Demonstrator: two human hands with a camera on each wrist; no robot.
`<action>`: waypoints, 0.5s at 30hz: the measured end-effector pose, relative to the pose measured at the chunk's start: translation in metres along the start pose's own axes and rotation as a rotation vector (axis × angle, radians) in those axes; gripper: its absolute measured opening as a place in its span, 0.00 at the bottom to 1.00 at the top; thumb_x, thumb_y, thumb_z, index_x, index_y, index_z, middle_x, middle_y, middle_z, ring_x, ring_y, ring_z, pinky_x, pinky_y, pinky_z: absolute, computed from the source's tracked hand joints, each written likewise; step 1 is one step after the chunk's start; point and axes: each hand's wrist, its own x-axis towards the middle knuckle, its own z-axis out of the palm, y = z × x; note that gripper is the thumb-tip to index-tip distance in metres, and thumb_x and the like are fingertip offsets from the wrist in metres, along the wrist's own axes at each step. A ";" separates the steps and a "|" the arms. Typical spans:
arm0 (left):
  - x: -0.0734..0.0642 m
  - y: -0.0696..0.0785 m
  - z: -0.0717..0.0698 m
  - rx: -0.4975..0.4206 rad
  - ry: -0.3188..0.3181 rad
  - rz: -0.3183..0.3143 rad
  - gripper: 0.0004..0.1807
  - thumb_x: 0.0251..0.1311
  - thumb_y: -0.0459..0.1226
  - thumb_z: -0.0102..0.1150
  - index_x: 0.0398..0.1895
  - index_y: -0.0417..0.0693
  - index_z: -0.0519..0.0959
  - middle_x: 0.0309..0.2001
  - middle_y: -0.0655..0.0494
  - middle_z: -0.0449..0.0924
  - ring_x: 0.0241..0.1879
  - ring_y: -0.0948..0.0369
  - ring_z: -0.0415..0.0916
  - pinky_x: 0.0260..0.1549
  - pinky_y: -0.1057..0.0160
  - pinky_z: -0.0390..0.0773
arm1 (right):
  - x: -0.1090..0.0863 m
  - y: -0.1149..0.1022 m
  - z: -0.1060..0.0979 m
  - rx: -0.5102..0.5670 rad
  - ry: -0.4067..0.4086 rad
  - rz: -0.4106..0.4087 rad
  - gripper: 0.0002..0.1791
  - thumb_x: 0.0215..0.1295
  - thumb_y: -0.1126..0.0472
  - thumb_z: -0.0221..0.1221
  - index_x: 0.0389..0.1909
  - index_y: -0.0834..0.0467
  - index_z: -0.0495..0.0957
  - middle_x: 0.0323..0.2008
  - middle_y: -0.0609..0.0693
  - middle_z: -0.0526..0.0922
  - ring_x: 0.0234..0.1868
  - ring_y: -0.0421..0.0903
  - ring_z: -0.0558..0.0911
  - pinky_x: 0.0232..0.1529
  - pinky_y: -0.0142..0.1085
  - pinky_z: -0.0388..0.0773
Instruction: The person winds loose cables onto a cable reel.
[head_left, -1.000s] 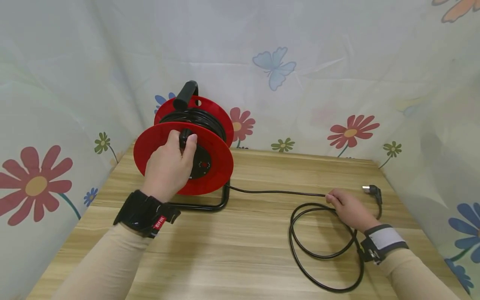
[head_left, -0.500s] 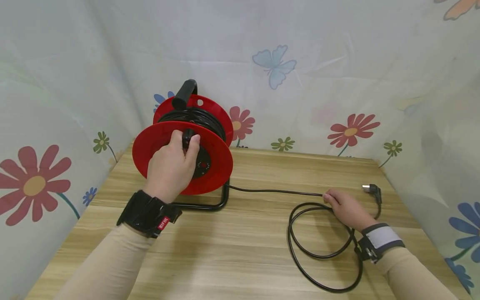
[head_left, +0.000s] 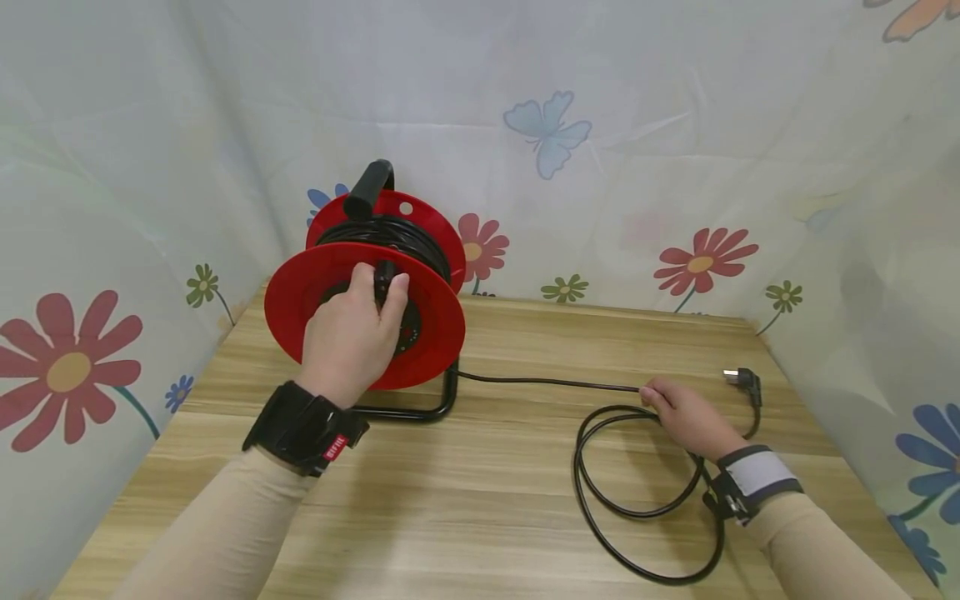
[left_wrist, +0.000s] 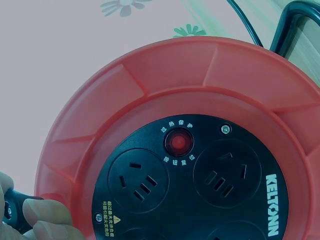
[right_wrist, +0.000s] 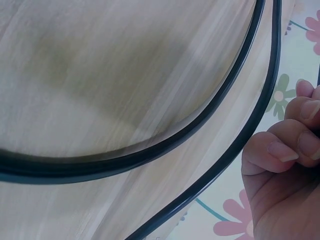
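A red cable reel (head_left: 442, 321) with black cord wound on it stands at the left on its black tube frame (head_left: 405, 414). My left hand (head_left: 347, 337) grips the black crank knob (head_left: 385, 279) on the reel's front disc. Up close in the left wrist view, the black socket panel (left_wrist: 182, 200) has a red button (left_wrist: 178, 142), and my fingertips hold the knob at the lower left. From the reel the cord (head_left: 547, 381) runs right to my right hand (head_left: 688, 417), which holds it between curled fingers and thumb. In the right wrist view those fingers (right_wrist: 280, 155) are curled.
Loose loops of the cord (head_left: 576, 467) lie on the wooden table (head_left: 480, 517) below my right hand. The cord's black plug (head_left: 744, 380) lies near the right edge. A flower-patterned cloth (head_left: 600, 208) rises behind and on both sides. A carrying handle (head_left: 369, 190) tops the reel.
My left hand and the knob have moved a little to the right as the reel turns. My right hand has shifted slightly left toward the reel, and the loose loops have shifted slightly left too.
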 end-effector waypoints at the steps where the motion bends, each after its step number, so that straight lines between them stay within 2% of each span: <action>1: 0.000 0.000 0.001 0.004 0.000 -0.001 0.22 0.70 0.53 0.38 0.34 0.43 0.65 0.15 0.49 0.72 0.15 0.56 0.70 0.16 0.58 0.72 | 0.000 -0.001 0.000 0.004 -0.006 0.002 0.20 0.76 0.52 0.40 0.41 0.64 0.74 0.24 0.52 0.72 0.24 0.45 0.68 0.27 0.39 0.67; 7: -0.001 0.005 0.004 0.024 -0.012 0.000 0.21 0.70 0.53 0.39 0.35 0.43 0.65 0.15 0.50 0.73 0.14 0.57 0.69 0.16 0.58 0.73 | 0.001 -0.008 0.000 -0.001 -0.006 -0.007 0.21 0.76 0.53 0.40 0.41 0.65 0.75 0.30 0.56 0.77 0.27 0.46 0.71 0.30 0.42 0.69; 15: -0.003 0.013 0.012 0.048 -0.039 0.015 0.21 0.69 0.53 0.40 0.37 0.43 0.65 0.15 0.50 0.74 0.13 0.57 0.70 0.17 0.57 0.76 | 0.006 -0.015 0.005 0.004 -0.014 -0.017 0.21 0.76 0.52 0.41 0.41 0.64 0.76 0.28 0.56 0.77 0.25 0.45 0.69 0.28 0.40 0.69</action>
